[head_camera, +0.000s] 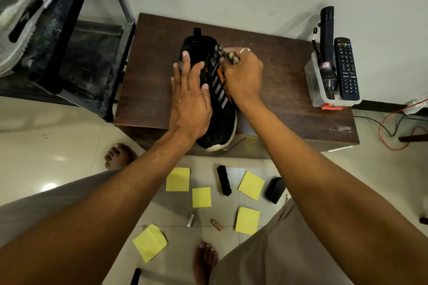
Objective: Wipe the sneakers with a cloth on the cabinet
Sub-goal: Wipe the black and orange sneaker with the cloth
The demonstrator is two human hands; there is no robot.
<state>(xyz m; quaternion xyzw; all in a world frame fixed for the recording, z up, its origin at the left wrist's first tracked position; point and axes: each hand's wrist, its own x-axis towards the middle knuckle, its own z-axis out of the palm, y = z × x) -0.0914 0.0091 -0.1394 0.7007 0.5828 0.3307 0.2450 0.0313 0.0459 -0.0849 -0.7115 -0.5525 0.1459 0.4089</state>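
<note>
A black sneaker [222,120] with grey stripes and orange trim lies on the dark wooden cabinet [284,90], its toe over the front edge. My left hand [190,97] lies flat on the shoe's left side with straight fingers, steadying it. My right hand [243,74] grips a small bunched cloth [228,54] and presses it against the shoe's right side near the heel. Most of the cloth is hidden inside the fist.
A clear plastic box [324,97] with a black torch [327,37] and a remote [346,69] stands at the cabinet's right edge. On the floor lie a shoe brush [224,180], several yellow notes [177,179], a black case [275,190] and two batteries [190,220]. A dark rack [76,62] stands left.
</note>
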